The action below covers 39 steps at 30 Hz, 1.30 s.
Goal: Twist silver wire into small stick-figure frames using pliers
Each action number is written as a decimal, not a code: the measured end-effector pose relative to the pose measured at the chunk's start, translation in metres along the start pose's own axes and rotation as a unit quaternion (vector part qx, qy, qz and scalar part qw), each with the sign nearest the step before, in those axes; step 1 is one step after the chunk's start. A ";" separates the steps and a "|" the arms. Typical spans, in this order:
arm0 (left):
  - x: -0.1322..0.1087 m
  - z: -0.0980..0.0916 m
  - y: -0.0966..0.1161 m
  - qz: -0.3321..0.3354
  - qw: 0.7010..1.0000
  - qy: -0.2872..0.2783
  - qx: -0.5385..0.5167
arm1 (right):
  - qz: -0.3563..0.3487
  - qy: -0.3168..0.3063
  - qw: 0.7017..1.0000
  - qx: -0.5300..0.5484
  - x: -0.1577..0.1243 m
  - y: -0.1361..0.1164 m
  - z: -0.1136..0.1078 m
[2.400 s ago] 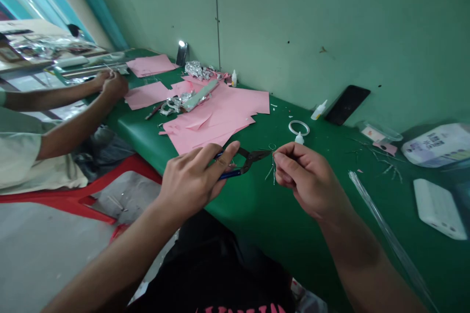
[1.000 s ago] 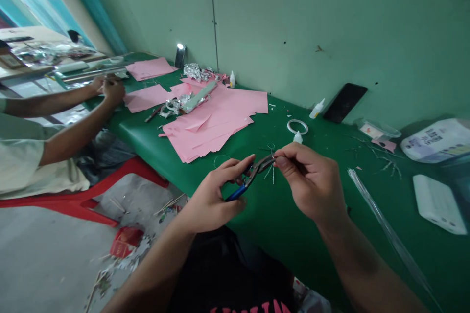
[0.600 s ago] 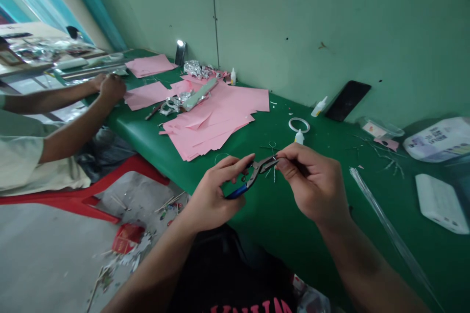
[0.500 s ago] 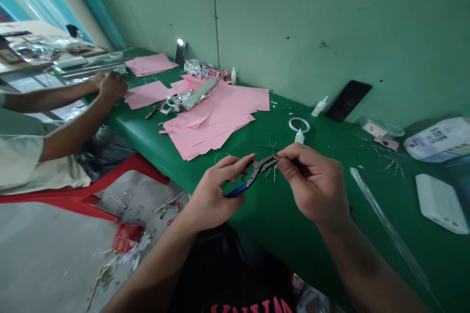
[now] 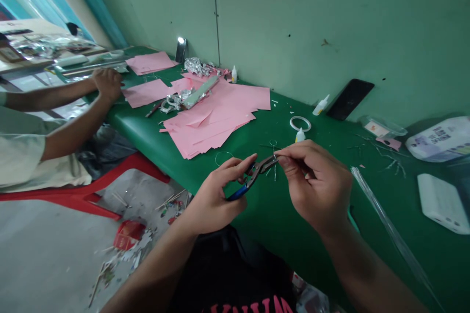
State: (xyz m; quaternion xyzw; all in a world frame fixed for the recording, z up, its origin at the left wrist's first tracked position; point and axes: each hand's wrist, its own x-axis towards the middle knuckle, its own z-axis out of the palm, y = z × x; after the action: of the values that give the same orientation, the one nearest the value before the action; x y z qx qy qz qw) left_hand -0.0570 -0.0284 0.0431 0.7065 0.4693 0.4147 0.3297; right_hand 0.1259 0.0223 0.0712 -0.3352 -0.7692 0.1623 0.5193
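My left hand (image 5: 220,198) is closed round the blue handles of a pair of pliers (image 5: 261,168), whose jaws point right. At the jaw tips, my right hand (image 5: 316,181) pinches a thin wire (image 5: 275,154), mostly hidden by the fingers. Behind the pliers a small twisted wire figure (image 5: 273,144) with a loop on top lies on the green table (image 5: 279,225). A thin wire ring (image 5: 223,158) rests just beyond my left hand. To the right of my right forearm lies a bundle of straight wires (image 5: 385,225).
Pink paper sheets (image 5: 209,127) spread to the left. Beyond my hands are a white tape ring (image 5: 300,123), glue bottles (image 5: 320,105) and a dark phone (image 5: 350,100) against the wall. A white block-shaped device (image 5: 442,203) sits far right. A co-worker's hands (image 5: 108,83) are at the left.
The pliers' jaws and my fingers have shifted very slightly at the wire. The co-worker's hands have moved a little to the left and up.
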 end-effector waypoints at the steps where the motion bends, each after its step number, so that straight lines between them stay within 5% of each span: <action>1: 0.000 0.000 0.000 0.000 1.000 0.000 -0.002 | -0.004 0.001 1.000 -0.004 0.000 0.000 0.000; 27: -0.001 0.007 -0.002 -0.018 1.000 0.022 0.010 | -0.052 0.024 0.998 -0.029 -0.001 0.002 0.004; 39: -0.001 0.015 -0.011 -0.034 0.995 0.083 0.042 | -0.037 0.020 0.999 -0.030 -0.004 -0.001 0.008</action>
State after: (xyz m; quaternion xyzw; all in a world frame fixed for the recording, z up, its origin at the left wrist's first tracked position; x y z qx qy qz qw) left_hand -0.0477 -0.0264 0.0272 0.6666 0.5357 0.4406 0.2731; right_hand 0.1195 0.0194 0.0658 -0.3257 -0.7748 0.1128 0.5301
